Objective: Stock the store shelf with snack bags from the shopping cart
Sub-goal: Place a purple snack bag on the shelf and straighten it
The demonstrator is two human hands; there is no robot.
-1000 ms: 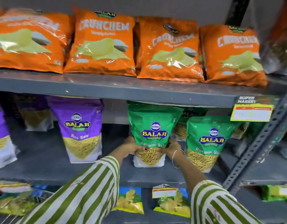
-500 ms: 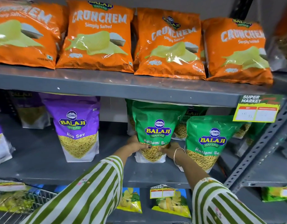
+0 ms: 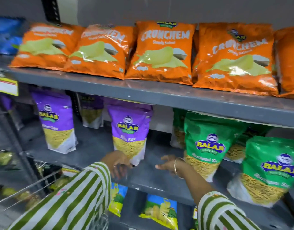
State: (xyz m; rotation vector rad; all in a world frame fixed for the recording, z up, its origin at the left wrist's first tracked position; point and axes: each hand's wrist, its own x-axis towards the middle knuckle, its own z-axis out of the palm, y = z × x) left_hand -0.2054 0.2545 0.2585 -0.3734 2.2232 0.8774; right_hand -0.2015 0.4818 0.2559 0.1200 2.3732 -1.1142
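A green Balaji Ratlami Sev bag (image 3: 207, 143) stands upright on the grey middle shelf (image 3: 152, 178), beside another green bag (image 3: 272, 170) to its right. My right hand (image 3: 169, 164) hovers just left of it with fingers spread, holding nothing. My left hand (image 3: 118, 164) hangs open in front of a purple Aloo Sev bag (image 3: 129, 131), fingers pointing down; whether it touches the bag is unclear. The wire shopping cart (image 3: 27, 186) shows at the lower left, with snack bags inside.
Orange Crunchem chip bags (image 3: 161, 52) line the upper shelf (image 3: 159, 95). Another purple bag (image 3: 56, 120) stands at the left. Yellow-green chip bags (image 3: 161, 211) lie on the lowest shelf. A yellow price tag (image 3: 5, 85) hangs at the far left, by a dark upright post (image 3: 18, 146).
Both hands have let go of the green Ratlami Sev bag and drawn back to the left. The view has swung left, so the green bags now sit at the right.
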